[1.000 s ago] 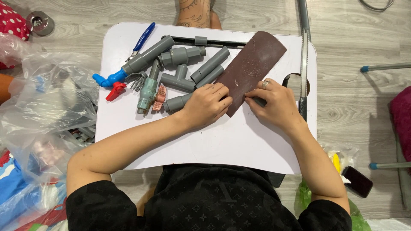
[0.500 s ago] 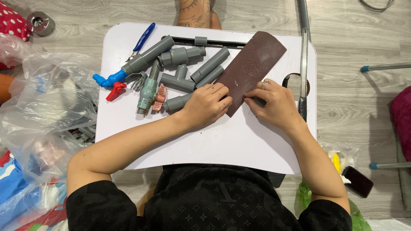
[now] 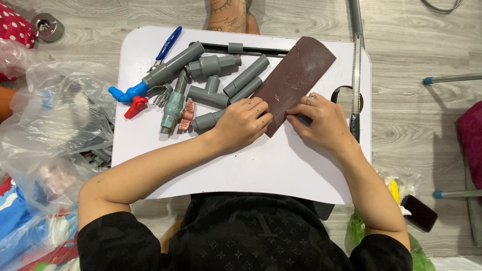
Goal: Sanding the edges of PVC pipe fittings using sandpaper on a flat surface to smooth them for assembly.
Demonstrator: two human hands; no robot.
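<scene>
Sandpaper sheet [image 3: 295, 80] lies slantwise on the white lap table [image 3: 251, 165], lower end under both hands. Risk: the sheet could skid or buckle if the left hand [image 3: 244, 123] eases its press, since only that end is pinned; knuckles may scrape the grit. The pile of grey pipe fittings [image 3: 221, 83] just beside the left hand could be knocked and roll.

Left hand: palm down, fingers curled together on the sheet's edge. Right hand [image 3: 321, 120]: fingers pinched on a small grey piece [image 3: 303, 119], probably pipe, mostly hidden, held at the sheet's edge.
</scene>
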